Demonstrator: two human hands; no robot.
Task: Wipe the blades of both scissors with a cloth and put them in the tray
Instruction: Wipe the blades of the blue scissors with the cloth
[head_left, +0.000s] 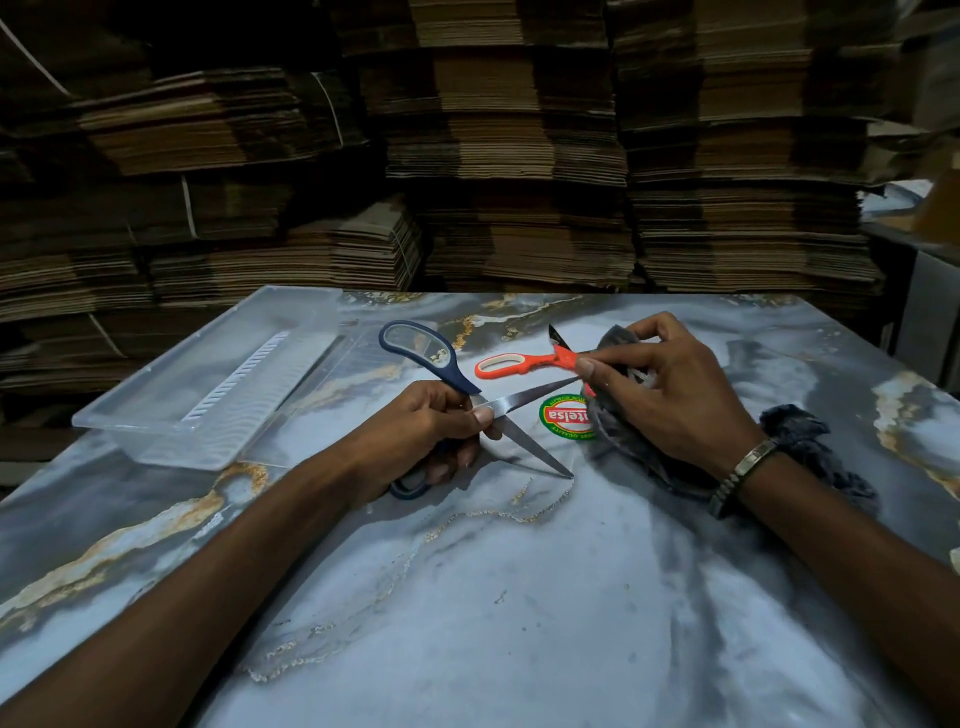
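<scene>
Fingers (602, 366) of the right hand (670, 395) pinch the grey cloth (618, 421) onto one blue scissors (452, 384) blade; left hand (431, 431) grips them open. Orange scissors (524, 364) wait; clear tray (208, 410) holds none yet.

Marble-patterned table (519, 597) carries a clear plastic tray (171, 421) far left, orange scissors (519, 364) mid-back, a round sticker (566, 417), a dark cloth (800, 431) right.

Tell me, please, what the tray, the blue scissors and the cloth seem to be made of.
Tray: clear plastic, probably; the marbled table shows through its walls.
Blue scissors: bright metal blades, likely steel, catching light; the handles look like matte blue plastic.
Cloth: dark grey, soft fabric with a fuzzy, crumpled surface; the fibre cannot be told.
</scene>
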